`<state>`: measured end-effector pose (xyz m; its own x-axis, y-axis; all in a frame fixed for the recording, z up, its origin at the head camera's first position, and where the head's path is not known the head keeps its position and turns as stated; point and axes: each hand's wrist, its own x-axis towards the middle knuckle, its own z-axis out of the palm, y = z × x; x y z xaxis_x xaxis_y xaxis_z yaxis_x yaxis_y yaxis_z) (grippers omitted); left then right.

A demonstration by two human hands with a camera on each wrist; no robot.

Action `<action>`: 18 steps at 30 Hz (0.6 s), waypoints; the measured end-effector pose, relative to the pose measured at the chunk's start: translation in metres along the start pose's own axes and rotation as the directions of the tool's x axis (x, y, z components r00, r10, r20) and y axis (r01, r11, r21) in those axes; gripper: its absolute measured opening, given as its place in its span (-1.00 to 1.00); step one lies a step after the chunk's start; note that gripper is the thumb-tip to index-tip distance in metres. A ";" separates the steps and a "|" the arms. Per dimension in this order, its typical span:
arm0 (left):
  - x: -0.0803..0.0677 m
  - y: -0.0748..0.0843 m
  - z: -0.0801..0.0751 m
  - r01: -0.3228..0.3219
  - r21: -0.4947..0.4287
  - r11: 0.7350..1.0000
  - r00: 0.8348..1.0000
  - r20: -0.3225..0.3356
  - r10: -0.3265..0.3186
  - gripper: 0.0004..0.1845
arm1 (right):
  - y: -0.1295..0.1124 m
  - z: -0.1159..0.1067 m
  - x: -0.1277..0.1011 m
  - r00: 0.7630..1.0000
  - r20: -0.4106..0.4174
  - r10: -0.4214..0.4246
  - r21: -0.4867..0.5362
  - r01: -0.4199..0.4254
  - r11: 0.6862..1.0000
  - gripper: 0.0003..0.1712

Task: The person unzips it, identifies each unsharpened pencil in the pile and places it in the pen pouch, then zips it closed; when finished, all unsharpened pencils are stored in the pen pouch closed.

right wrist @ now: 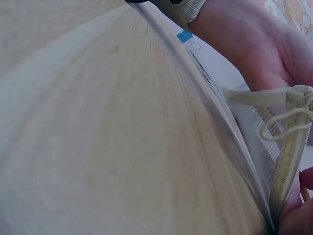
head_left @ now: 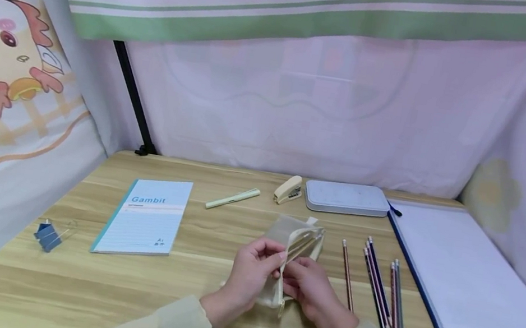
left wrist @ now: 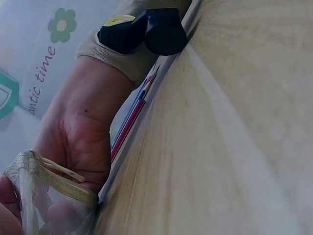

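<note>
Pouch [head_left: 294, 248] at frame centre on desk [head_left: 71, 283], between both hands. Notebook [head_left: 145, 217] left of it, clips [head_left: 48, 235] far left. Pencils [head_left: 377, 286] right, folder [head_left: 466, 274] further right. Pen [head_left: 232, 198], stapler [head_left: 288, 189], case [head_left: 346, 198] behind.

Head view: looks forward and down from above the counter [head_left: 71, 283], taking in its whole width up to the curtain behind. Left and right wrist views: set low, very close, grazing the counter top; both share the mesh pouch [left wrist: 34, 196] with the head view.
</note>
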<state>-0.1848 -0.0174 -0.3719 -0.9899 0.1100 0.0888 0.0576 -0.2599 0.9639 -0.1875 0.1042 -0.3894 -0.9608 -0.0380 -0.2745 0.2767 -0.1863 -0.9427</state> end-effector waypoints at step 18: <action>0.001 0.004 -0.015 0.005 0.018 1.000 0.999 -0.033 -0.004 -0.77 | -0.031 -0.061 -0.007 0.997 0.041 -0.062 -0.222 0.070 0.973 -0.52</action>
<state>-0.1874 -0.0322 -0.3718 -0.9939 0.0797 0.0764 0.0550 -0.2419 0.9687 -0.1881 0.1697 -0.3697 -0.9760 -0.0668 -0.2072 0.2053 0.0338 -0.9781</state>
